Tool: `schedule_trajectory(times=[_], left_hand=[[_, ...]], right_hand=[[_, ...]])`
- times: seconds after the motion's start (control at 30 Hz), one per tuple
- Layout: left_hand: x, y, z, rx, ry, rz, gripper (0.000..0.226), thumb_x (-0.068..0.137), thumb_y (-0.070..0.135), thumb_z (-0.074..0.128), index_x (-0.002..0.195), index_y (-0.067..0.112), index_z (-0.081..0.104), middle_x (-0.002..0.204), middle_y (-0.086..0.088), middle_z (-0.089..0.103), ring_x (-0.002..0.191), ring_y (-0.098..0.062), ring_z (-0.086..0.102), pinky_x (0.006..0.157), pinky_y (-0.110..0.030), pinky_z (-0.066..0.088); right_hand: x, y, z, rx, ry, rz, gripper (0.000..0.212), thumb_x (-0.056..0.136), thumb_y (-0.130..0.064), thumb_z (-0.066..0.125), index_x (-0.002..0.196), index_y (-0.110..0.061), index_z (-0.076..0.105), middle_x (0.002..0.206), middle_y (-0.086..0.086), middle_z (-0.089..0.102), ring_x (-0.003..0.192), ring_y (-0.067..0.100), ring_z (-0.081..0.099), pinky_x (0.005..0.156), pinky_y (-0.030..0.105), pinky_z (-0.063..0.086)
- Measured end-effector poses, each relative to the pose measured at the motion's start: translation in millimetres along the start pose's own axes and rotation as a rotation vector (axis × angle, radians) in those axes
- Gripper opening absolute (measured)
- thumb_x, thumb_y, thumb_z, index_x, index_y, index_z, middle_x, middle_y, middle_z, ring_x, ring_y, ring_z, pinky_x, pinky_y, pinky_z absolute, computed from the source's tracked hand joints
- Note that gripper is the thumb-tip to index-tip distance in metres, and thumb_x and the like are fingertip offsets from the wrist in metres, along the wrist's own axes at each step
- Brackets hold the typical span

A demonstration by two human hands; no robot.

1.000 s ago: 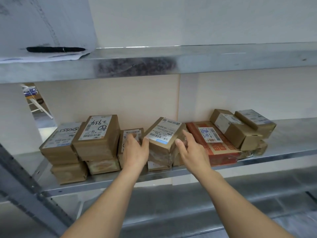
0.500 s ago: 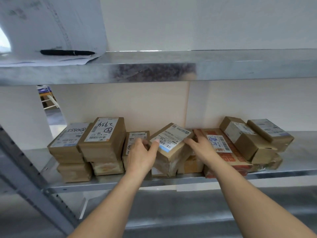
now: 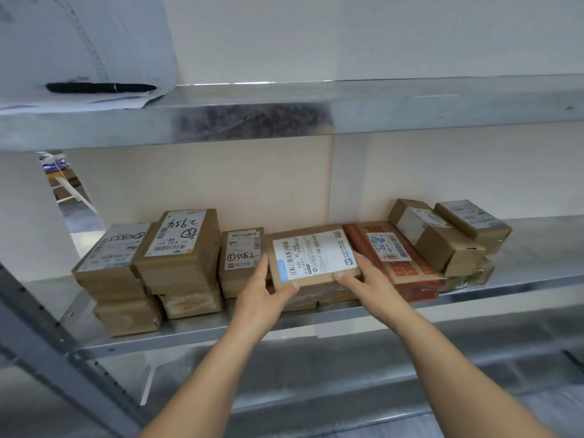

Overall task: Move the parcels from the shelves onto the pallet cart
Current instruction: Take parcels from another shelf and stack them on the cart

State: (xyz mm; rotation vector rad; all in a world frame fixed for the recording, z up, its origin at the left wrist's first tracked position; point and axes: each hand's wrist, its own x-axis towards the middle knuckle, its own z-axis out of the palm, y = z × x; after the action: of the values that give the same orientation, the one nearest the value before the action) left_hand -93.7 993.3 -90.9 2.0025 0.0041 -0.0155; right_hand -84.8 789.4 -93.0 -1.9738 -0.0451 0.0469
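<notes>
- On the middle shelf (image 3: 221,330), close to the near edge and about midway along the row: a flat brown parcel (image 3: 313,257), white label up, lying level over the lower parcels (image 3: 303,300). Resting on them or just lifted off, cannot tell.
- Held at its left end by the left grip (image 3: 259,298), thumb curled over the near edge, fingers running up the left side.
- Held at its right end by the right grip (image 3: 366,279), thumb on the near edge, fingers along the right side, just beside a red box (image 3: 407,273).
- Just left of the held parcel: a small parcel (image 3: 241,251) with 5582 handwritten on its label.
- Farther left: a tall stack (image 3: 180,248) with a label marked 2934 on top, then an end stack (image 3: 113,270) at the left end of the row.
- Right of the red box: two brown boxes (image 3: 433,238) side by side, tilted, propped on the packs beneath them.
- On the upper shelf (image 3: 410,105), at the left: a black pen (image 3: 101,87) lying on white papers (image 3: 79,42).
</notes>
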Motion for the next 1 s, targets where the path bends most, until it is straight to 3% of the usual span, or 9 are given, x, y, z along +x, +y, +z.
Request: schedule_trajectory(times=[0.2,0.33,0.4,0.47,0.53,0.7,0.83,1.0], left_hand=[[-4.8,-12.1,-9.5,-0.058,-0.074,0.073,0.090,0.081,0.022,0.072,0.149,0.039,0.015,0.118,0.037,0.047,0.115,0.008,0.047,0.097,-0.016,0.032],[-5.2,-19.1,-12.4,-0.078,-0.134,0.114,0.089,0.082,0.024,0.072,0.148,0.040,0.015,0.121,0.042,0.040,0.095,0.035,0.038,0.081,0.004,0.029],[-5.3,-21.5,-11.2,-0.106,-0.165,0.123,0.090,0.082,0.024,0.072,0.148,0.042,0.013,0.132,0.034,0.041,0.104,0.028,0.041,0.091,-0.001,0.031],[-5.1,-23.6,-7.7,-0.121,-0.198,0.133,0.092,0.080,0.026,0.073,0.147,0.045,0.013,0.140,0.026,0.043,0.122,0.009,0.042,0.109,-0.024,0.032],[-6.7,-23.8,-1.1,-0.125,-0.232,0.162,0.090,0.080,0.026,0.073,0.147,0.046,0.016,0.140,0.025,0.043,0.128,0.000,0.041,0.112,-0.037,0.032],[-19.1,-11.3,18.6,-0.122,-0.290,0.206,0.089,0.081,0.027,0.072,0.146,0.047,0.016,0.140,0.026,0.042,0.127,-0.002,0.042,0.110,-0.034,0.034],[-26.7,4.6,38.9,-0.109,-0.323,0.227,0.091,0.080,0.027,0.073,0.147,0.045,0.014,0.139,0.025,0.044,0.119,0.012,0.043,0.107,-0.027,0.035],[-42.5,33.7,80.5,-0.103,-0.351,0.272,0.091,0.081,0.025,0.073,0.147,0.046,0.014,0.142,0.024,0.040,0.130,0.003,0.036,0.110,-0.027,0.031]], right_hand=[[-26.2,0.5,10.3,-0.071,0.048,-0.020,0.068,0.090,-0.025,0.063,0.146,-0.036,0.027,0.126,-0.028,0.045,0.119,-0.002,0.043,0.099,0.020,0.034],[-42.7,-1.4,15.1,-0.056,0.102,-0.021,0.071,0.090,-0.024,0.064,0.145,-0.041,0.023,0.129,-0.030,0.044,0.122,-0.005,0.041,0.102,0.020,0.034],[-52.1,-3.5,16.0,-0.070,0.136,-0.021,0.070,0.090,-0.024,0.064,0.140,-0.049,0.022,0.126,-0.038,0.042,0.117,-0.015,0.041,0.097,0.012,0.034],[-61.9,-3.8,15.5,-0.077,0.179,-0.023,0.068,0.090,-0.023,0.064,0.131,-0.056,0.021,0.120,-0.045,0.038,0.112,-0.022,0.040,0.092,0.006,0.033],[-72.4,-1.3,12.8,-0.076,0.231,-0.004,0.069,0.089,-0.022,0.065,0.128,-0.057,0.021,0.116,-0.045,0.039,0.113,-0.015,0.044,0.094,0.011,0.036],[-95.5,12.6,-1.8,-0.057,0.336,0.018,0.071,0.087,-0.021,0.068,0.128,-0.061,0.026,0.117,-0.040,0.048,0.122,0.002,0.049,0.106,0.038,0.043],[-112.1,21.6,-21.8,-0.017,0.384,-0.017,0.073,0.086,-0.019,0.069,0.125,-0.066,0.028,0.122,-0.039,0.051,0.123,0.001,0.049,0.106,0.041,0.043],[-137.1,36.0,-65.4,0.020,0.446,-0.016,0.074,0.085,-0.017,0.069,0.126,-0.064,0.029,0.128,-0.028,0.053,0.123,0.003,0.050,0.104,0.043,0.044]])
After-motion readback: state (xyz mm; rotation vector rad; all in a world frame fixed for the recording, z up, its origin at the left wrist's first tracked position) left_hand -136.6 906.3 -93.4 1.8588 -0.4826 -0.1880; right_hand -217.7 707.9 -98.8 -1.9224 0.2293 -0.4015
